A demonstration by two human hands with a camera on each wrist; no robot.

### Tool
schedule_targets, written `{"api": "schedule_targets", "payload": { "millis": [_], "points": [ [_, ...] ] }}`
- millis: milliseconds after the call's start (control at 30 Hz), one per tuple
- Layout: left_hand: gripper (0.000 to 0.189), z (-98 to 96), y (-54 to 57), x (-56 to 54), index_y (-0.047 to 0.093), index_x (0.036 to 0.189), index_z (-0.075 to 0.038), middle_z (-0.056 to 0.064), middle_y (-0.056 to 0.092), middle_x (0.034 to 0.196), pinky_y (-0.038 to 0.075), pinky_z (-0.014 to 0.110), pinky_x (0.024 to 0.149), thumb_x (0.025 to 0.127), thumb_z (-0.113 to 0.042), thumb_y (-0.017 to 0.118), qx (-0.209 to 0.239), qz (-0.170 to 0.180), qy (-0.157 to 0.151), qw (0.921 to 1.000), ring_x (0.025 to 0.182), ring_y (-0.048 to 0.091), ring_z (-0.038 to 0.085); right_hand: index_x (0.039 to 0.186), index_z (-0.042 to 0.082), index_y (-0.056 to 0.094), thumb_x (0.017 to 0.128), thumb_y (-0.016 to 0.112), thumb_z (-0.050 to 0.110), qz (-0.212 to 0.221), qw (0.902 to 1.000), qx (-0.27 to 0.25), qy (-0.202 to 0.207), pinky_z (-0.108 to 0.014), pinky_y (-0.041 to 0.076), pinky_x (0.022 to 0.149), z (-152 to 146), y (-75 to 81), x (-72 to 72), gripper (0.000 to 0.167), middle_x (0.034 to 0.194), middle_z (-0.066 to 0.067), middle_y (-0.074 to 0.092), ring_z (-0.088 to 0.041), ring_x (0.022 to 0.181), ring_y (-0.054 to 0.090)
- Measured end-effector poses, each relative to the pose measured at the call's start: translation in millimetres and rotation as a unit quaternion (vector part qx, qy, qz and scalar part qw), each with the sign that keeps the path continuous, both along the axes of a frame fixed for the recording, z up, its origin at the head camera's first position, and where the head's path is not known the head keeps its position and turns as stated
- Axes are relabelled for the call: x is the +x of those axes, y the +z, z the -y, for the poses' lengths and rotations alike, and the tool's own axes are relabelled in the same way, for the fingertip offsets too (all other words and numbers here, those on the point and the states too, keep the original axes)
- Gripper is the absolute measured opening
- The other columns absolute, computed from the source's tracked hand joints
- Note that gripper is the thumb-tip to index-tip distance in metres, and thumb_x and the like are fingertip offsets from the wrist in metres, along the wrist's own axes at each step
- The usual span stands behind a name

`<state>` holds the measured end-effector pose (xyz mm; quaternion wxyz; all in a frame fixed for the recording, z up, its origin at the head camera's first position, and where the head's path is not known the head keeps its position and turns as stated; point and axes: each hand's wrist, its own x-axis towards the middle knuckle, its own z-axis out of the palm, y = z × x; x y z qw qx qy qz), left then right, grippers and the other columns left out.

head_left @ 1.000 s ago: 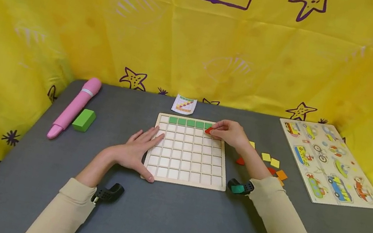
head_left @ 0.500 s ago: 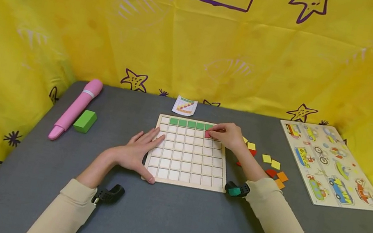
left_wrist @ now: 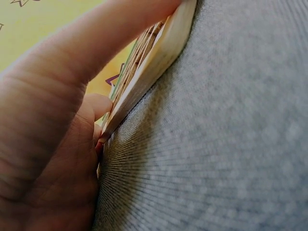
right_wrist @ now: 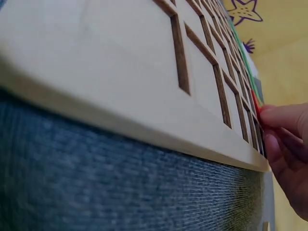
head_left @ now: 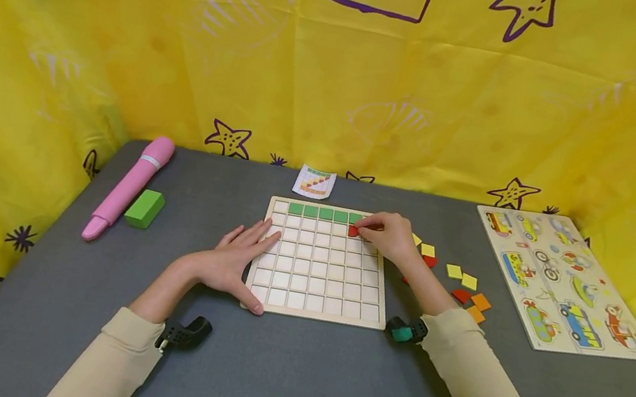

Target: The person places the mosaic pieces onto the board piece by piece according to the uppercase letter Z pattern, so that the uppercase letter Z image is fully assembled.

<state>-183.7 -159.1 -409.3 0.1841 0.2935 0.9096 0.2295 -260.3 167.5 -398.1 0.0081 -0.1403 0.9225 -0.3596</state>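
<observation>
A wooden grid board (head_left: 310,313) lies flat on the table, with a line of green square tiles (head_left: 326,214) in its top row. My left hand (head_left: 227,260) rests spread over the board's left edge, thumb at the near corner; in the left wrist view the thumb (left_wrist: 82,48) crosses the board's side. With fingertips and thumb my right hand (head_left: 389,234) pinches a small red tile (head_left: 353,231) at a second-row cell, just below the last green tile seen. The fingers cover part of the red tile and the cells to its right.
Loose yellow tiles (head_left: 454,272), red tiles (head_left: 460,295) and orange tiles (head_left: 481,302) lie right of the board. A small pattern card (head_left: 314,182) sits behind it. At the left are a pink microphone-shaped object (head_left: 131,187) and a green block (head_left: 144,209); a picture puzzle board (head_left: 564,284) lies far right.
The right hand has brought the red tile down from a tilted position at the top row's edge onto the second-row cell. The left hand has stayed on the board.
</observation>
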Motion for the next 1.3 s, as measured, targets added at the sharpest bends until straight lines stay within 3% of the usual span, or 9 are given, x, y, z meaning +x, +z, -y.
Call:
{"api": "schedule_targets", "payload": {
  "millis": [133, 267, 433, 633, 867, 1067, 1300],
  "points": [
    [0.133, -0.1, 1.0, 1.0, 0.006, 0.158, -0.01, 0.013, -0.011, 0.162, -0.006, 0.053, 0.114, 0.063, -0.065, 0.081, 0.005, -0.004, 0.0, 1.0, 0.148, -0.009, 0.03, 0.102, 0.01, 0.078, 0.091, 0.069, 0.013, 0.001, 0.9998, 0.007, 0.021, -0.039, 0.051, 0.079, -1, -0.4, -0.3, 0.015, 0.109, -0.011, 0.069, -0.028, 0.098, 0.063],
    [0.133, -1.0, 1.1, 1.0, 0.007, 0.157, -0.009, 0.014, -0.009, 0.162, -0.005, 0.054, 0.114, 0.063, -0.066, 0.08, 0.007, -0.009, -0.003, 0.9999, 0.148, -0.008, 0.03, 0.104, 0.01, 0.077, 0.092, 0.068, 0.014, 0.015, 0.9995, 0.012, 0.026, -0.035, 0.049, 0.073, -2, 0.6, 0.4, 0.016, 0.105, -0.009, 0.07, -0.024, 0.091, 0.062],
    [0.133, -1.5, 1.8, 1.7, 0.008, 0.157, -0.008, 0.015, -0.008, 0.162, -0.004, 0.054, 0.113, 0.063, -0.066, 0.081, 0.012, -0.013, -0.006, 0.9998, 0.148, -0.008, 0.03, 0.106, 0.009, 0.076, 0.089, 0.067, 0.01, 0.024, 0.9993, 0.014, 0.025, -0.031, 0.047, 0.067, -3, 3.8, 2.4, 0.019, 0.098, -0.008, 0.072, -0.022, 0.083, 0.062],
    [0.133, -0.4, 2.2, 1.7, 0.007, 0.157, -0.008, 0.015, -0.008, 0.162, -0.004, 0.054, 0.113, 0.063, -0.066, 0.081, 0.011, -0.015, -0.005, 0.9998, 0.148, -0.008, 0.03, 0.105, 0.008, 0.077, 0.088, 0.069, 0.01, 0.01, 0.9995, 0.017, 0.023, -0.032, 0.047, 0.068, -1, 3.6, 1.0, 0.018, 0.098, -0.009, 0.072, -0.022, 0.083, 0.062],
    [0.133, -0.8, 1.5, 2.0, 0.007, 0.157, -0.008, 0.015, -0.008, 0.162, -0.004, 0.054, 0.113, 0.063, -0.066, 0.081, 0.01, -0.015, -0.004, 0.9998, 0.148, -0.008, 0.03, 0.103, 0.011, 0.077, 0.091, 0.07, 0.016, 0.028, 0.9996, -0.008, 0.006, -0.031, 0.048, 0.07, -4, 4.4, 2.8, 0.015, 0.098, -0.006, 0.073, -0.021, 0.086, 0.063],
    [0.132, -1.6, 2.6, 2.3, 0.007, 0.157, -0.009, 0.014, -0.008, 0.162, -0.004, 0.053, 0.114, 0.063, -0.066, 0.081, 0.007, -0.011, -0.001, 0.9999, 0.148, -0.007, 0.03, 0.102, 0.006, 0.075, 0.094, 0.065, 0.015, -0.004, 1.0, 0.003, -0.006, -0.039, 0.051, 0.077, -28, 11.1, 0.3, 0.016, 0.099, -0.011, 0.072, -0.027, 0.089, 0.064],
    [0.132, -1.7, 3.3, 2.2, 0.007, 0.157, -0.009, 0.014, -0.009, 0.162, -0.005, 0.053, 0.114, 0.063, -0.066, 0.081, 0.005, -0.01, 0.0, 0.9999, 0.148, -0.007, 0.03, 0.106, 0.001, 0.07, 0.091, 0.066, 0.014, 0.015, 0.997, 0.071, -0.026, -0.042, 0.048, 0.077, -70, 15.8, -2.0, 0.02, 0.101, -0.016, 0.069, -0.031, 0.085, 0.061]
  ]
}}
